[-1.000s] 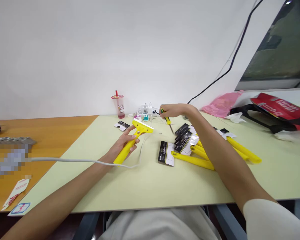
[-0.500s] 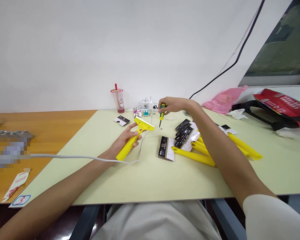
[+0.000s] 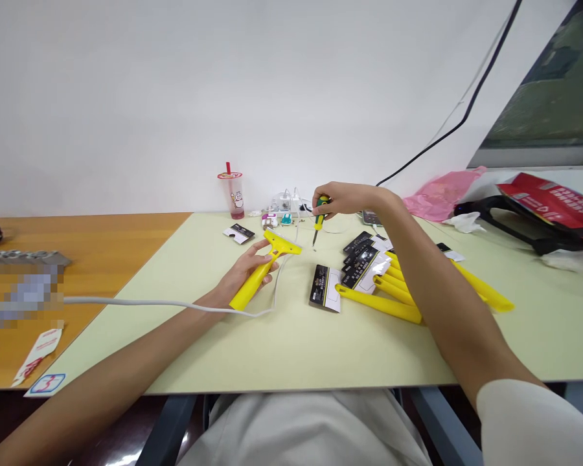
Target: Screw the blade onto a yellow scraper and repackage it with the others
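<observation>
My left hand (image 3: 245, 270) is closed round the yellow handle of a scraper (image 3: 255, 279), its wide flat head tilted up toward the table's middle. In my right hand (image 3: 334, 199) I grip a screwdriver (image 3: 319, 222) with a green and yellow handle, its shaft pointing down. The tip is close to a tiny piece (image 3: 313, 248) on the table, too small to name; whether they touch I cannot tell. Right of the middle lie several black and white cards (image 3: 326, 288) and several more yellow handles (image 3: 379, 304), partly covered by my right forearm.
A plastic cup (image 3: 235, 197) with a red straw stands by the wall, near a power strip (image 3: 284, 202) with plugs. A grey cable (image 3: 140, 301) crosses over my left forearm. One card (image 3: 239, 233) lies left of the strip. Pink plastic (image 3: 442, 194) and a red package (image 3: 551, 200) are at right.
The view has shifted slightly. Both hands keep their grips, and the screwdriver tip stays close to the tiny piece on the table.
</observation>
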`<action>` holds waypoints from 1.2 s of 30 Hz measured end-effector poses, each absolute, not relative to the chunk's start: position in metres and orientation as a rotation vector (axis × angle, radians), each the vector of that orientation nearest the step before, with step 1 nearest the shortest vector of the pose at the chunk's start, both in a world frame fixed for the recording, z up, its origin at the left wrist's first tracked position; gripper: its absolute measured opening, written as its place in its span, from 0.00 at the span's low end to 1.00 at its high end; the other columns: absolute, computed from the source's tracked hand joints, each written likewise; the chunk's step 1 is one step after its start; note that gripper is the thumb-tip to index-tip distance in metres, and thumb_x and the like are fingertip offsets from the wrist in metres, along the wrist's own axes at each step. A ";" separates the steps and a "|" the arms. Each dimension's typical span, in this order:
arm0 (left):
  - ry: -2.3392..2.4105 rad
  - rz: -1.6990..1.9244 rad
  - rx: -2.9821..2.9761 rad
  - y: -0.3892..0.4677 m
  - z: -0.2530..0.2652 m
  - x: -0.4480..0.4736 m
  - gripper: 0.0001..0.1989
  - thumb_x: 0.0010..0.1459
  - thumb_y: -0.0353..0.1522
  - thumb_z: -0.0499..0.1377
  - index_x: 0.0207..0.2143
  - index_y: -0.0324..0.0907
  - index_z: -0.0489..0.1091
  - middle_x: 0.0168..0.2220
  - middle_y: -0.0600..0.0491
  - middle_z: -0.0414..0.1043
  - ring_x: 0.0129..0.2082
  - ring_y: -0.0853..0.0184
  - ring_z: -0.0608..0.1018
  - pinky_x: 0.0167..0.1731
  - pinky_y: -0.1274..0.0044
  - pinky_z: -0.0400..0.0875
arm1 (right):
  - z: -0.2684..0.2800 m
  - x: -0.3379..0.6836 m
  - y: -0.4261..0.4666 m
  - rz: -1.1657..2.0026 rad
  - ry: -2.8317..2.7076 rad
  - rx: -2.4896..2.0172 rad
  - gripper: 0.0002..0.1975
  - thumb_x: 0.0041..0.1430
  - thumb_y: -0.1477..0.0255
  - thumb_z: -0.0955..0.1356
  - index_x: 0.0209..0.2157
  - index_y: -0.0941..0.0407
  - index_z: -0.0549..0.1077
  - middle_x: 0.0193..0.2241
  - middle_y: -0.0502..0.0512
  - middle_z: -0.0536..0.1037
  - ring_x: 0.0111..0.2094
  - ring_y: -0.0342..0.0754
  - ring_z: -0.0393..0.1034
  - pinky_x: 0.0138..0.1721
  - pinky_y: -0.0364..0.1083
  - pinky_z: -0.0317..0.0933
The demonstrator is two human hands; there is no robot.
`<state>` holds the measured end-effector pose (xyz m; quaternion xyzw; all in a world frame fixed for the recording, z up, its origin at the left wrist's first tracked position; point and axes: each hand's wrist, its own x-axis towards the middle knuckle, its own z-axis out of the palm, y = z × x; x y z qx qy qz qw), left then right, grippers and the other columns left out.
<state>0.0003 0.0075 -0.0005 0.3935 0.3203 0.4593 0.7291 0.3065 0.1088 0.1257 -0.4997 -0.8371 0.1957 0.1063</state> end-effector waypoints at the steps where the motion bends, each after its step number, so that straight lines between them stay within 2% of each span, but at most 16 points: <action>1: 0.706 1.006 0.873 0.008 -0.002 0.000 0.39 0.63 0.25 0.68 0.73 0.41 0.61 0.45 0.47 0.79 0.32 0.70 0.81 0.24 0.84 0.74 | 0.131 0.307 0.103 0.560 -2.452 -1.466 0.10 0.72 0.64 0.75 0.46 0.55 0.77 0.50 0.61 0.84 0.43 0.56 0.85 0.42 0.51 0.72; 9: 0.649 0.923 0.819 0.006 -0.002 0.000 0.39 0.64 0.22 0.66 0.74 0.37 0.58 0.38 0.49 0.79 0.26 0.72 0.77 0.26 0.83 0.75 | 0.168 0.307 0.053 0.481 -2.343 -1.268 0.19 0.66 0.52 0.79 0.46 0.52 0.80 0.47 0.58 0.85 0.45 0.59 0.85 0.42 0.53 0.73; 15: 0.610 0.918 0.739 0.003 0.003 0.004 0.34 0.62 0.19 0.64 0.70 0.37 0.63 0.50 0.42 0.80 0.32 0.70 0.81 0.25 0.83 0.75 | 0.175 0.295 0.030 0.424 -2.375 -1.077 0.19 0.67 0.50 0.77 0.48 0.51 0.82 0.44 0.55 0.86 0.46 0.55 0.83 0.41 0.49 0.69; 20: 0.612 0.901 0.749 0.002 -0.001 0.004 0.32 0.62 0.19 0.65 0.68 0.38 0.65 0.46 0.43 0.80 0.32 0.69 0.81 0.25 0.83 0.74 | 0.175 0.282 0.022 0.417 -2.404 -0.970 0.20 0.68 0.51 0.77 0.48 0.52 0.82 0.43 0.55 0.86 0.43 0.52 0.81 0.38 0.47 0.64; 24: 0.572 0.890 0.782 0.000 -0.003 0.005 0.30 0.63 0.20 0.65 0.66 0.37 0.68 0.51 0.40 0.81 0.35 0.69 0.82 0.26 0.83 0.75 | 0.174 0.277 0.020 0.370 -2.426 -0.974 0.17 0.70 0.53 0.76 0.48 0.52 0.81 0.42 0.54 0.86 0.41 0.51 0.79 0.35 0.47 0.61; 29: 0.555 0.835 0.795 -0.002 -0.003 0.005 0.32 0.64 0.21 0.63 0.69 0.36 0.66 0.59 0.34 0.79 0.35 0.69 0.82 0.24 0.83 0.74 | 0.172 0.274 0.020 0.393 -2.437 -0.973 0.17 0.70 0.53 0.76 0.48 0.52 0.81 0.42 0.55 0.86 0.38 0.50 0.76 0.34 0.47 0.59; 36: 0.533 0.822 0.790 -0.003 -0.004 0.005 0.29 0.64 0.22 0.65 0.67 0.35 0.68 0.59 0.34 0.78 0.36 0.69 0.83 0.24 0.83 0.74 | 0.172 0.270 0.020 0.405 -2.480 -0.996 0.16 0.73 0.54 0.74 0.49 0.52 0.80 0.42 0.54 0.84 0.38 0.49 0.74 0.34 0.46 0.58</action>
